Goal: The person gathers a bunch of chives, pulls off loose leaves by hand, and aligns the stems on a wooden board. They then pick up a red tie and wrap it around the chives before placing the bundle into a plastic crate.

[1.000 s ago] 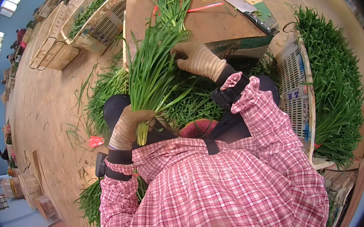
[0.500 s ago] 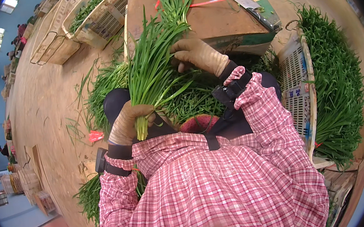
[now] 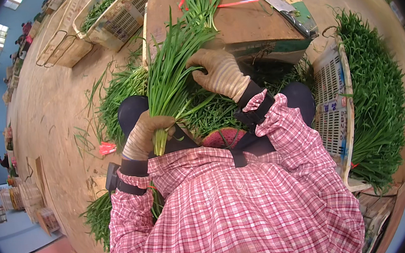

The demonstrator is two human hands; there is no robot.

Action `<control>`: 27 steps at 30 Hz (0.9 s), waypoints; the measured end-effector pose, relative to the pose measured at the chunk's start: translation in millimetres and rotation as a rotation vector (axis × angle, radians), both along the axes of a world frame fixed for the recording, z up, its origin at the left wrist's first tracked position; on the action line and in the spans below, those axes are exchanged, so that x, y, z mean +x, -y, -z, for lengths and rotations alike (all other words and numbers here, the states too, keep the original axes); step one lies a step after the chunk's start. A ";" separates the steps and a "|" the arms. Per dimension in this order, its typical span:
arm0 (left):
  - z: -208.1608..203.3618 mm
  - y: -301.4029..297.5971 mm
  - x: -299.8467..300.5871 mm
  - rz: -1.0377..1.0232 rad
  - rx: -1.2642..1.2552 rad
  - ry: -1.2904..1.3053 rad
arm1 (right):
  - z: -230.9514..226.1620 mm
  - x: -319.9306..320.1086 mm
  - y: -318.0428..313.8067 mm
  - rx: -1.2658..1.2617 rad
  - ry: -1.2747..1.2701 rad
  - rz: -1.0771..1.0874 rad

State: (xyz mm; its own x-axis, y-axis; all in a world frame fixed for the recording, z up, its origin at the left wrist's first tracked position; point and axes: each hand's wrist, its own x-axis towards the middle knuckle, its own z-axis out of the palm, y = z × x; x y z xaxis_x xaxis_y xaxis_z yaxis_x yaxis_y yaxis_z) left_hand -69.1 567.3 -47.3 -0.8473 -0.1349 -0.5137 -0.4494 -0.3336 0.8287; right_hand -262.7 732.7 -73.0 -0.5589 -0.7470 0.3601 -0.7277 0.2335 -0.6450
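Note:
My gloved left hand (image 3: 147, 135) is closed round the pale lower ends of a bunch of garlic chives (image 3: 169, 75). The long green leaves fan upward from my fist, their tips reaching the brown board. At the bunch's right edge is my gloved right hand (image 3: 219, 72), fingers curved, with a gap between thumb and forefinger. Its fingertips are beside the leaves; whether they touch any is hard to see. On the board (image 3: 241, 27) lie another bunch of chives (image 3: 205, 1), a red strip (image 3: 238, 3) and a broad-bladed knife (image 3: 281, 10) with a black handle.
Loose chives (image 3: 121, 93) are heaped on the floor before my knees. A pale plastic crate (image 3: 332, 106) stands at my right beside a dense mass of chives (image 3: 376, 91). More crates (image 3: 113, 24) stand at the far left. Red strips (image 3: 107, 148) lie on the floor at left.
My right hand has turned slightly and shifted down a little along the bunch, its thumb and forefinger now more apart. My left hand keeps its grip. The whole view has shifted slightly.

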 end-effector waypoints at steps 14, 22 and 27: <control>1.1 -4.7 3.1 -0.021 0.017 0.002 | -2.1 8.8 6.1 0.235 -0.430 0.128; -8.9 -9.9 13.8 -0.117 0.086 0.016 | 8.1 -45.7 -59.3 0.609 0.042 0.306; -1.0 3.1 20.0 -0.070 0.269 -0.057 | 22.6 -84.6 -57.6 0.072 -0.215 0.430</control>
